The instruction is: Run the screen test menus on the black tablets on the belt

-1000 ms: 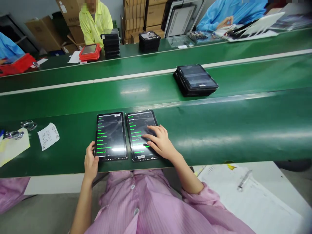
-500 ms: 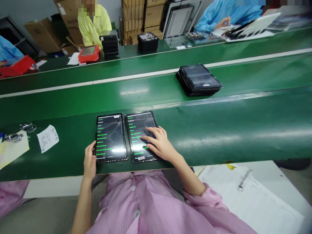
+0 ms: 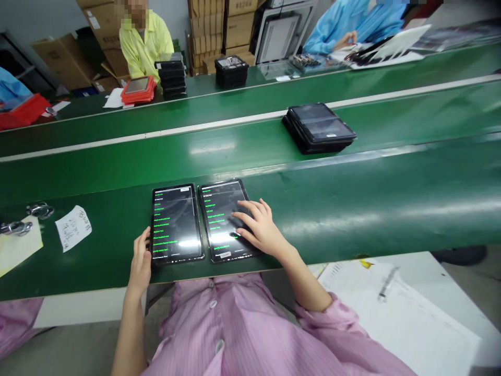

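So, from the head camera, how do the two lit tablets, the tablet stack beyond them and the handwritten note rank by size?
1. Left tablet and right tablet, tied: they look alike, and the right hand partly hides the second.
2. Tablet stack, though farther away.
3. Handwritten note.

Left tablet [image 3: 177, 223] and right tablet [image 3: 219, 224] side by side on the bench [image 3: 352, 209].
The left hand [image 3: 140, 263] is at the left tablet's left edge; the right hand [image 3: 261, 228] is over the right tablet's right side. A note [image 3: 73, 228] lies left of the left hand, a sheet of paper [image 3: 19, 250] farther left. Behind and right of both tablets, a tablet stack [image 3: 319, 128] sits on the belt [image 3: 168, 154].
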Demonstrator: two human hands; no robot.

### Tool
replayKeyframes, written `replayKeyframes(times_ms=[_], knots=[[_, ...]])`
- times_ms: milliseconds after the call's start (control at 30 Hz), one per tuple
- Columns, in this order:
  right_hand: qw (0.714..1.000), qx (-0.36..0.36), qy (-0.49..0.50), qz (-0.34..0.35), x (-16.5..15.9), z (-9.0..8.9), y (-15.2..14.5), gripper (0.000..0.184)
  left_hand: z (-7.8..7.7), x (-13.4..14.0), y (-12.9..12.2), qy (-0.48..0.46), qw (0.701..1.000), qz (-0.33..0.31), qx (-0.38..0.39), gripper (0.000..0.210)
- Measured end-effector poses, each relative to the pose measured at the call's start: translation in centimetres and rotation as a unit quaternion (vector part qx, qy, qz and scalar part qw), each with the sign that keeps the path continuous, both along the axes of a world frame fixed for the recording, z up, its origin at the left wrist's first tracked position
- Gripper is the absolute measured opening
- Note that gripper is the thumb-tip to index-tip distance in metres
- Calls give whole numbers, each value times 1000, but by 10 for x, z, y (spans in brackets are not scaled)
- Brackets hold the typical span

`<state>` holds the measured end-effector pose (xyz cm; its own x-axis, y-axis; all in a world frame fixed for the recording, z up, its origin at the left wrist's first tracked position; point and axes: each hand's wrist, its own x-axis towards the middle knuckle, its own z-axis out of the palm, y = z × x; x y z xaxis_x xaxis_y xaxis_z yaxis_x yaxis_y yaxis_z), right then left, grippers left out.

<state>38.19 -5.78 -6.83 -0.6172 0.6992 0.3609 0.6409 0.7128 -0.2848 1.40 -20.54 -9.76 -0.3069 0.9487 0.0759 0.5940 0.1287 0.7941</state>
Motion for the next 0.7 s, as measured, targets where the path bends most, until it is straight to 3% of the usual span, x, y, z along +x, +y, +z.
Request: replayKeyframes(times_ms=[233,500,700], knots=[[1000,-2,2,5,-2,-3,0,39,20,8,14,95,991,-38,-84,82],[1000,8,-9,15,-5,1,2,42,31,4,25,198,973,-46,-114,66],[999,-19,-49,7,-11,2,4,43,41,-3,31,207,970,-52,-117,67]])
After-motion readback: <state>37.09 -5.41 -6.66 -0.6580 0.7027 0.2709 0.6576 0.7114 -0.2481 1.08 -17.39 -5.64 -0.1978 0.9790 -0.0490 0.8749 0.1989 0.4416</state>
